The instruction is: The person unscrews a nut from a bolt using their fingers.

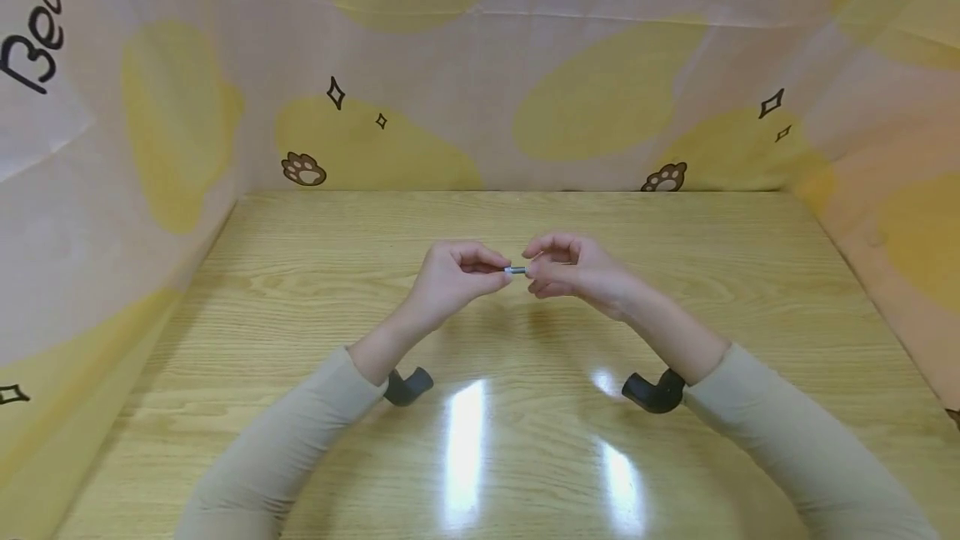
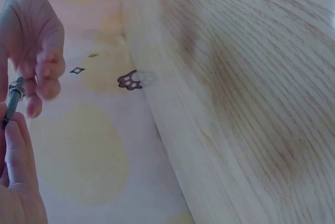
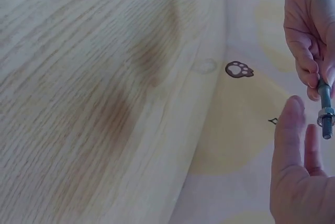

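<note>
A slim metal bolt (image 1: 517,270) is held level above the table, between the two hands. My left hand (image 1: 459,277) pinches one end between thumb and fingertips. A nut (image 3: 326,113) sits on the shaft close to the other, threaded end, which sticks out past it. Around that end my right hand (image 1: 573,269) hovers with its fingers spread apart and slightly bent, the tips right beside the nut. In the left wrist view the right hand's fingers (image 2: 49,75) look blurred, and the left fingers (image 2: 18,150) cover the bolt's held end.
Below the hands lies a light wood-grain table (image 1: 315,315) with bright glare spots near its front. A printed cloth (image 1: 420,65) with yellow patches walls the back and both sides. Black curved pieces (image 1: 408,387) stick out at both wrists.
</note>
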A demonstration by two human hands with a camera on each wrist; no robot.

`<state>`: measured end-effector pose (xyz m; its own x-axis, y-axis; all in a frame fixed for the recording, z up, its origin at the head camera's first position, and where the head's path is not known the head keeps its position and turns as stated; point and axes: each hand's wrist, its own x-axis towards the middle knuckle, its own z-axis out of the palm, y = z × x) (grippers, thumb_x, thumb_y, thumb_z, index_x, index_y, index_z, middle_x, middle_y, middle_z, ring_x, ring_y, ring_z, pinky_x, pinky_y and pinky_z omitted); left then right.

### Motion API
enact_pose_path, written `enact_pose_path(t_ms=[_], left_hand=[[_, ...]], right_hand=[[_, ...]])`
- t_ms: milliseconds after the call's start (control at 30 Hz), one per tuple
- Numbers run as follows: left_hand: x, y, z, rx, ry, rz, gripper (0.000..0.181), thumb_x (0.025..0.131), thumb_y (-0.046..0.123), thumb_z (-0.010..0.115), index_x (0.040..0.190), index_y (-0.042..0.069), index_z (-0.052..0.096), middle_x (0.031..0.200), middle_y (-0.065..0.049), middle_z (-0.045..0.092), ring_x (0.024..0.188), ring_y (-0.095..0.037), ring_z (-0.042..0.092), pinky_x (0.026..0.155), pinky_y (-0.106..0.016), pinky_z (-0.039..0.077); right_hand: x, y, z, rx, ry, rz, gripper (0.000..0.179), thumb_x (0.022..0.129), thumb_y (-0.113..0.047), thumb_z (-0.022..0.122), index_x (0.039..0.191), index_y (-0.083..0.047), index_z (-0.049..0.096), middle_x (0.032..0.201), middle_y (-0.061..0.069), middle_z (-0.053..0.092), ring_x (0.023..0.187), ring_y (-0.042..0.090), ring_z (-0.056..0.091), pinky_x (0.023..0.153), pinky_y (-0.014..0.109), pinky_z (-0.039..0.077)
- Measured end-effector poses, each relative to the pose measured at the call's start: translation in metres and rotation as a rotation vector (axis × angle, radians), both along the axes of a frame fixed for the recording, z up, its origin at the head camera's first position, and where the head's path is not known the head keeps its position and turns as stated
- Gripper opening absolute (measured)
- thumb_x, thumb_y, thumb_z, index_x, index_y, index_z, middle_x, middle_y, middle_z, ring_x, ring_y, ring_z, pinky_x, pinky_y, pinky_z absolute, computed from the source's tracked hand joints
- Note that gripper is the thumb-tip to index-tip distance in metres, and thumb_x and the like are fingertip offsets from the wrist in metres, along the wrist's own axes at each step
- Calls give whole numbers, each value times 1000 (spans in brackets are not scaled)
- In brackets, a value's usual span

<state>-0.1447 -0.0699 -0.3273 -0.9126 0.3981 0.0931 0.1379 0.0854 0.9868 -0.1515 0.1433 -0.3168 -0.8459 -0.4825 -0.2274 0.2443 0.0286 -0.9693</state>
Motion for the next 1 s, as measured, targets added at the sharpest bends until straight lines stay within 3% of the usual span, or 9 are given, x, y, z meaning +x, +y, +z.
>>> enact_pose_path(t_ms=[100, 200, 333, 433, 567, 667, 767, 867, 1000], left_hand=[[0, 0, 0, -1, 0, 0, 13, 81, 4, 71, 93, -2, 69, 90, -10, 67, 79, -21, 66, 74, -32, 56], [0, 0, 0, -1, 3, -6, 14, 81, 4, 71, 93, -3, 69, 91, -11, 67, 79, -21, 66, 74, -32, 56], [1, 0, 0, 1, -2, -11, 14, 81, 3, 71, 93, -3, 69, 90, -11, 68, 78, -21, 66, 73, -32, 56], [0, 0, 0, -2, -3, -7, 14, 81, 4, 71, 93, -3, 69, 90, -11, 68, 78, -21, 66, 73, -32, 56], [0, 0, 1, -2, 1, -2, 13, 81, 4, 71, 93, -2, 70, 91, -10, 68, 79, -21, 66, 74, -33, 56], [0, 0, 0, 8, -7, -6, 14, 81, 4, 71, 93, -3, 69, 91, -11, 68, 79, -21, 66, 74, -33, 56], [0, -1, -1, 17, -24, -8, 15, 81, 3, 71, 94, -4, 69, 91, -12, 68, 80, -21, 66, 75, -33, 56], [0, -2, -1, 15, -28, -2, 15, 81, 3, 71, 94, -4, 69, 91, -12, 68, 79, -21, 66, 75, -32, 56], [1, -2, 0, 12, -23, 5, 14, 81, 4, 71, 93, -3, 69, 91, -11, 68, 79, -21, 66, 75, -33, 56]], right_hand=[[0, 0, -1, -5, -10, -5, 4, 91, -4, 56, 95, -4, 59, 79, 6, 64, 70, 15, 64, 71, 30, 56], [0, 1, -1, -4, 20, -8, 8, 87, 3, 59, 90, -4, 60, 79, 3, 63, 71, 13, 62, 72, 28, 55], [1, 2, 0, 24, 61, -17, 20, 82, 7, 63, 99, -2, 57, 88, 3, 60, 77, 13, 60, 76, 26, 53], [0, 1, 0, 32, 41, -19, 19, 87, -1, 60, 105, 1, 54, 89, 5, 61, 77, 15, 62, 75, 28, 54], [1, 1, 0, 17, 31, -9, 10, 92, -4, 56, 100, 2, 55, 83, 6, 63, 75, 15, 63, 75, 30, 55], [1, 2, 0, 18, 70, -3, 11, 87, 4, 59, 96, -2, 57, 87, 5, 62, 78, 14, 62, 77, 29, 54], [1, 1, 1, 32, 99, 7, 22, 83, 6, 62, 102, -2, 56, 96, 7, 58, 82, 15, 60, 80, 29, 53], [1, 0, 3, 80, 103, 38, 27, 88, -4, 61, 112, 2, 52, 98, 9, 58, 85, 18, 61, 80, 31, 53], [2, -3, 3, 111, 93, 55, 27, 95, -16, 54, 110, 6, 53, 88, 9, 60, 79, 19, 62, 77, 34, 54]])
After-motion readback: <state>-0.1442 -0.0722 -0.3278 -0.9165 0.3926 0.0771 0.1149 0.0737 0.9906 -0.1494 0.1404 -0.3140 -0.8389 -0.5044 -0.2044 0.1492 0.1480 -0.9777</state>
